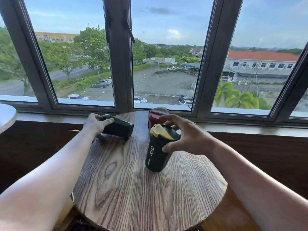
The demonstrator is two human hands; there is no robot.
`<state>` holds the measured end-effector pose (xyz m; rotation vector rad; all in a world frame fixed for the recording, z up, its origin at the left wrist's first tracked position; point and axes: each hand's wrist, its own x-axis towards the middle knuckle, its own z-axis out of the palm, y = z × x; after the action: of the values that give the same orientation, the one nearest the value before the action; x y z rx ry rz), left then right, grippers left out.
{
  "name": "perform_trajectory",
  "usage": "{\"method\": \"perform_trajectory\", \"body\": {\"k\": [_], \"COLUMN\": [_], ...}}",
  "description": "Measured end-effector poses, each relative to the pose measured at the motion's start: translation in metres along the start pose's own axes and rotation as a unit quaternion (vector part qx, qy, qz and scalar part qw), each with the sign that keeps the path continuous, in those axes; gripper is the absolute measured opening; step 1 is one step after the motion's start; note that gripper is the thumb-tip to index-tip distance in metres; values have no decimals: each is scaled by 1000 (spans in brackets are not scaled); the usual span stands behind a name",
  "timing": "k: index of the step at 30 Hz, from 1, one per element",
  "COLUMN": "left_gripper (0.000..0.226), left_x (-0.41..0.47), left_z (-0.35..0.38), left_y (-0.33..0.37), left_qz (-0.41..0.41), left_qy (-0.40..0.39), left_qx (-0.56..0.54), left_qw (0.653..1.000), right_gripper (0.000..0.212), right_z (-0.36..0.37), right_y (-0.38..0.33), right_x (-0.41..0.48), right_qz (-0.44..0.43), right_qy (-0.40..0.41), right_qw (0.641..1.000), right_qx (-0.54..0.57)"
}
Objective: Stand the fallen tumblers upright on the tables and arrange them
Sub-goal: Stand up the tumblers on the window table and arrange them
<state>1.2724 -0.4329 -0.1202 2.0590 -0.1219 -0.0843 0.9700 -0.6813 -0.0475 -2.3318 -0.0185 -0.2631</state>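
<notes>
Three tumblers are on a round wooden table [133, 189]. My left hand [95, 125] grips a dark green tumbler [119, 129] that lies on its side at the table's far left, its base pointing right. My right hand [186, 135] is wrapped around the top of a second dark green tumbler [155, 152] with a yellow lid, which stands nearly upright and leans slightly left. A red tumbler [155, 117] stands upright behind it near the window, partly hidden by my right fingers.
A window sill [50, 116] and large windows run along the far side of the table. The edge of another round table [6, 117] shows at the left. Dark wood panelling sits below the sill.
</notes>
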Motion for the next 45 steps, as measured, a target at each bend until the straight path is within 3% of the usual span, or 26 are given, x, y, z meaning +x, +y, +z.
{"method": "perform_trajectory", "body": {"k": [14,16,18,22,26,33,36,40,45], "left_gripper": [59,62,64,61,60,60,46,23,26], "left_x": [-23,-31,-40,-66,-82,-88,-85,-78,-83], "left_z": [-1,-5,-6,6,20,31,26,24,31], "left_y": [16,27,42,73,79,72,71,68,66], "left_qz": [23,66,139,320,393,406,406,370,334], "left_qy": [-50,-63,-62,-60,-106,-152,-174,-183,-169], "left_qx": [-76,-50,46,187,232,219,190,122,85], "left_qw": [996,995,987,927,884,874,877,903,923], "right_gripper": [95,95,96,100,101,101,96,84,74], "right_z": [22,22,22,23,23,24,18,-5,-55], "right_y": [11,12,12,15,16,15,14,17,33], "right_x": [3,3,4,4,5,3,-2,4,47], "right_qz": [22,21,19,10,7,12,17,3,-6], "right_qy": [0,-1,1,1,4,10,-4,30,80], "right_qw": [1000,1000,1000,1000,1000,1000,1000,999,991], "right_qx": [15,18,19,27,24,17,13,42,103]}}
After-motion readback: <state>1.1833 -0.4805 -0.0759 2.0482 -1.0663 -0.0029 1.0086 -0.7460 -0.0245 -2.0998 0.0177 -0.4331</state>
